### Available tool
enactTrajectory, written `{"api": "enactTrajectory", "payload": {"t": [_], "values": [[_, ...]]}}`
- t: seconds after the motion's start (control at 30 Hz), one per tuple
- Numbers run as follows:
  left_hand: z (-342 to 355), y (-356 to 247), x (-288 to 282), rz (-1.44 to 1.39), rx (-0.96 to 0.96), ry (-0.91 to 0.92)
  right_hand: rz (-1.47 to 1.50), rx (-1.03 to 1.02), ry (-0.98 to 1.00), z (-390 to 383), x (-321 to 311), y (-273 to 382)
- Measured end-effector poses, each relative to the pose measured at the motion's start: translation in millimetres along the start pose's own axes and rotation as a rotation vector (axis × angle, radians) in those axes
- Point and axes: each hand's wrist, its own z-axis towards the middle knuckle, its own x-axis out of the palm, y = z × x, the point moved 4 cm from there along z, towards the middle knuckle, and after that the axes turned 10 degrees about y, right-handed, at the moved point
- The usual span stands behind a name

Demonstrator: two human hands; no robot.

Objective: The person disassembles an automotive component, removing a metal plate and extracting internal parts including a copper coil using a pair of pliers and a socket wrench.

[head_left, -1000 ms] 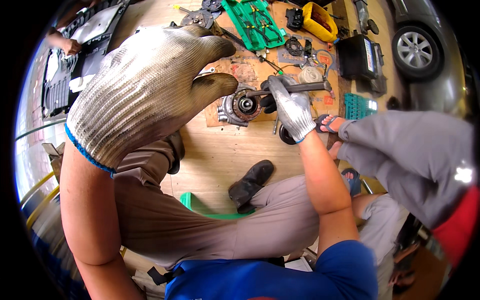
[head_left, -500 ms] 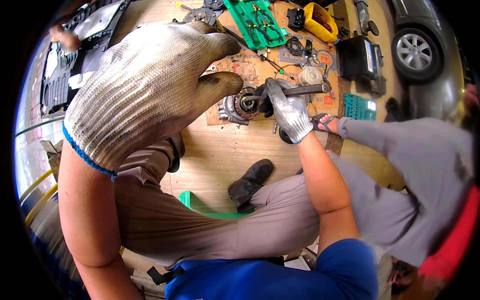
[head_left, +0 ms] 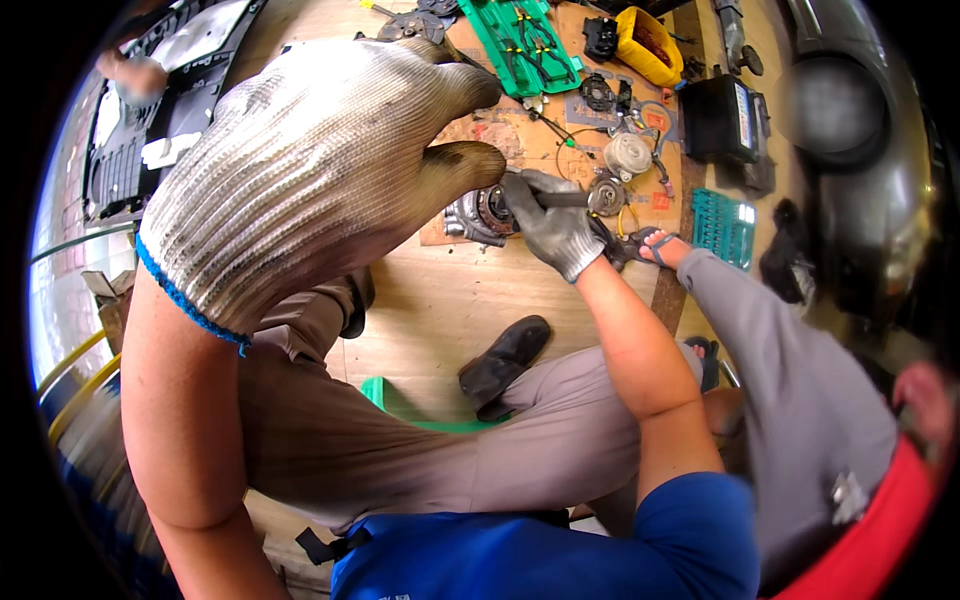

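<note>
My left hand (head_left: 310,170), in a stained white knitted glove, looms large across the left and centre. Its thumb and nearest finger are spread apart with nothing visible between them, while the other fingers are partly hidden. Just right of the thumb tip, my right hand (head_left: 551,222), in a grey-coated glove, is closed around a dark metal bar (head_left: 566,200) that sticks out to the right. The fingers of that hand reach the edge of a round metal housing (head_left: 478,218) with a ring-shaped opening, lying on the cardboard. The bar's inner end is hidden.
Loose machine parts, including a pale round metal piece (head_left: 628,155), lie on the cardboard (head_left: 560,30). A green plier case (head_left: 520,45), yellow tub (head_left: 648,45), black battery (head_left: 718,118) and teal socket case (head_left: 724,226) surround them. Another person's grey-trousered leg (head_left: 770,340) is at right.
The bar has swung and now sticks out less far right, uncovering a small round part. My right hand has shifted slightly left and down. The other person's leg has moved.
</note>
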Motion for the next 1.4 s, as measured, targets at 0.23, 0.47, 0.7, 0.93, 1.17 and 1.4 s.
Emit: {"api": "enactTrajectory", "payload": {"t": [0.23,0.47,0.7,0.93,1.17,1.4], "values": [[4.6,4.9,-1.7,0.045,-0.077,0.014,-0.136,0.075,0.152,-2.6,9.6,0.5],[1.3,0.5,-2.6,0.027,-0.006,-0.013,0.208,0.245,-0.069,5.0,-13.0,4.5],[-3.8,-0.3,-8.5,0.007,-0.031,0.021,0.105,0.374,-0.105,-10.2,-49.2,8.7],[11.1,-1.0,-1.1,0.019,0.018,0.011,0.081,0.258,0.062,-7.5,-50.9,-0.4],[26.5,-4.1,4.8,-0.002,0.018,0.049,0.051,0.201,0.026,-9.5,-56.0,-3.3],[31.9,-12.5,5.7,0.034,0.063,0.040,0.059,0.272,0.018,-9.8,-47.7,-6.9]]}}
